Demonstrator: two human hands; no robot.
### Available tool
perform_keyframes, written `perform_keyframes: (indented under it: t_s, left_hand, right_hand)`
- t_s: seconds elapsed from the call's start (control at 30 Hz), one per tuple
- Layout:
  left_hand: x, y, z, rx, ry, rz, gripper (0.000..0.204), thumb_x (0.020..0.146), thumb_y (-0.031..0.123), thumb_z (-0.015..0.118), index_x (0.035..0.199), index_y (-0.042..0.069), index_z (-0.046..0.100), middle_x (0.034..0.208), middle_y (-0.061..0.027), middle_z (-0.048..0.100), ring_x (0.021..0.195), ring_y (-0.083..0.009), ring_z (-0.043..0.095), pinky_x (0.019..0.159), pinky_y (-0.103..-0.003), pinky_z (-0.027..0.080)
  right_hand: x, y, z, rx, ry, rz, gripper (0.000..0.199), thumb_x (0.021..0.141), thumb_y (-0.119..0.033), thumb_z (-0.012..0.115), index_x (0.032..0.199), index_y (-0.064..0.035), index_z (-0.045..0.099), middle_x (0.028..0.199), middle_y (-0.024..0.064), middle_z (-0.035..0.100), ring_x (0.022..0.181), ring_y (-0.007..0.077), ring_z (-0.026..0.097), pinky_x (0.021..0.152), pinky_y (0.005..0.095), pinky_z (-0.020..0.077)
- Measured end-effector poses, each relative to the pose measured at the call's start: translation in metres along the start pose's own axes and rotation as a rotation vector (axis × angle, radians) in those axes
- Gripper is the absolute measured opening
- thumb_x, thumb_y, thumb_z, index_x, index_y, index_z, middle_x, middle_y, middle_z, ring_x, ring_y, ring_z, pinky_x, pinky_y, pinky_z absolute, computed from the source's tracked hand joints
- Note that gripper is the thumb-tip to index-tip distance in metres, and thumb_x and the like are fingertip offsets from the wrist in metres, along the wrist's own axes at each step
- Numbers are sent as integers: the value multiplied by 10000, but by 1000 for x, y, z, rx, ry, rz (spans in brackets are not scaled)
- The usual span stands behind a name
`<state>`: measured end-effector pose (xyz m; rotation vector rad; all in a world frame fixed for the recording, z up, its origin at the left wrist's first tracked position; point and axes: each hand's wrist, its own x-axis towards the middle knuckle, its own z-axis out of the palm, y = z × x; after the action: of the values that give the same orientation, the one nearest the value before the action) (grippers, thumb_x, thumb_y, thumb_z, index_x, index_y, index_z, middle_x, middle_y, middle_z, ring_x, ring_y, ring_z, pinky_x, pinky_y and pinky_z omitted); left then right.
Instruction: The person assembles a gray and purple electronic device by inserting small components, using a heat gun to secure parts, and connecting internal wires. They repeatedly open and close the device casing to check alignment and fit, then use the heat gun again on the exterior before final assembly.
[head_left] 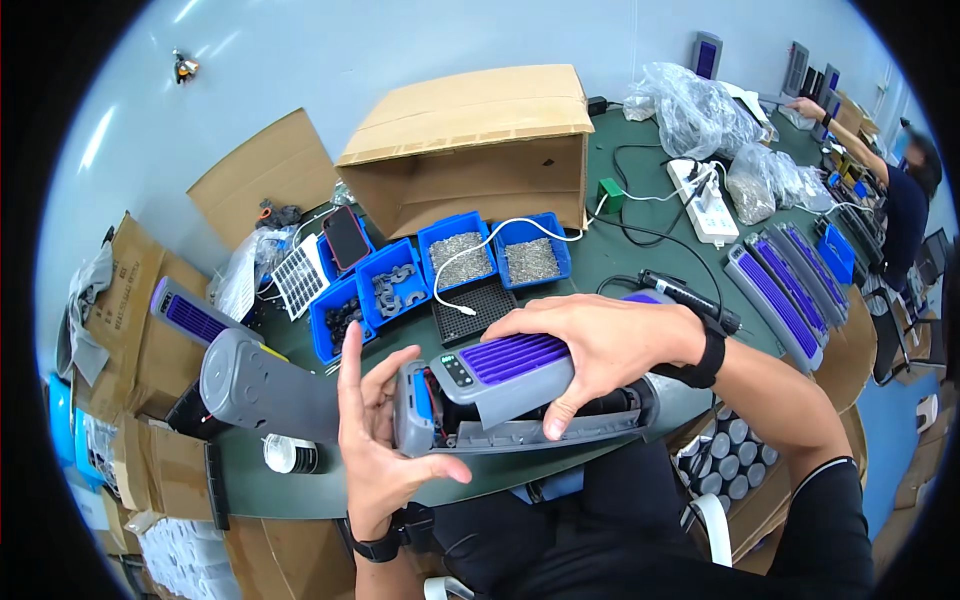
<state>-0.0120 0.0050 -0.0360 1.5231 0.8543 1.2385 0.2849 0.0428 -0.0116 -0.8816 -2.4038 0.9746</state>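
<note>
My right hand (610, 345) grips a grey cover with a purple grille (515, 360) and a small dark button panel at its left end. The cover sits tilted over a long grey housing (540, 432), leaving a gap between them. Inside the gap at the housing's left end show a blue part and thin red wires. My left hand (380, 430) is beside that end, fingers spread and thumb stretched out below the housing. Whether its palm touches the housing, I cannot tell. Left of it stands a grey cylindrical part (265, 385).
Blue bins (458, 250) with screws and small grey and black parts stand behind, before a cardboard box (480, 150). A power screwdriver (690, 300) and several purple-grilled units (775, 300) are at right. A white tub (290, 455) stands near the edge. A person (905, 190) works far right.
</note>
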Motion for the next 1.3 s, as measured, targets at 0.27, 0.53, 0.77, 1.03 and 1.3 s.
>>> perform_keyframes:
  t_s: [0.27, 0.53, 0.77, 1.03, 1.3]
  left_hand:
    - [4, 1, 8, -47, -26, 59, 1644, 447, 348, 1107, 1706, 31, 99, 1398, -174, 578, 1250, -262, 626, 1108, -402, 489]
    - [5, -6, 10, 85, -64, 180, 1392, 496, 437, 1080, 1628, 24, 384, 1355, -141, 580, 1239, -245, 617, 1075, -393, 506]
    - [4, 4, 19, 255, -16, 363, 854, 613, 370, 1031, 1324, 24, 709, 1328, -182, 623, 1227, -291, 641, 1016, -403, 539]
    - [-1, -2, 19, 246, 128, 406, 377, 760, 169, 814, 1083, -10, 739, 1231, -231, 695, 1090, -299, 700, 955, -404, 552]
    - [2, -25, -2, 79, 149, 299, 373, 760, 163, 811, 1079, -18, 740, 1241, -220, 705, 1094, -266, 688, 982, -377, 529]
  right_hand:
    - [-3, -15, 23, -18, 128, -39, 1133, 662, -615, 955, 1479, 21, 495, 1330, 251, 636, 1237, 412, 630, 1079, 470, 508]
    - [-11, -42, 42, -268, 184, 9, 1322, 675, -769, 848, 1627, -7, 338, 1104, 218, 603, 1018, 407, 629, 907, 487, 537]
    - [-13, -48, 50, -303, 221, 23, 1362, 671, -772, 843, 1659, -16, 290, 1100, 209, 607, 976, 385, 600, 906, 473, 524]
    - [-39, -22, 64, -262, 132, 96, 1414, 666, -763, 860, 1679, -8, 224, 1116, 201, 596, 986, 377, 588, 935, 468, 481]
    - [-78, 9, 94, -227, 133, 234, 1286, 731, -641, 906, 1654, -36, 246, 1198, 241, 602, 1108, 458, 640, 931, 506, 537]
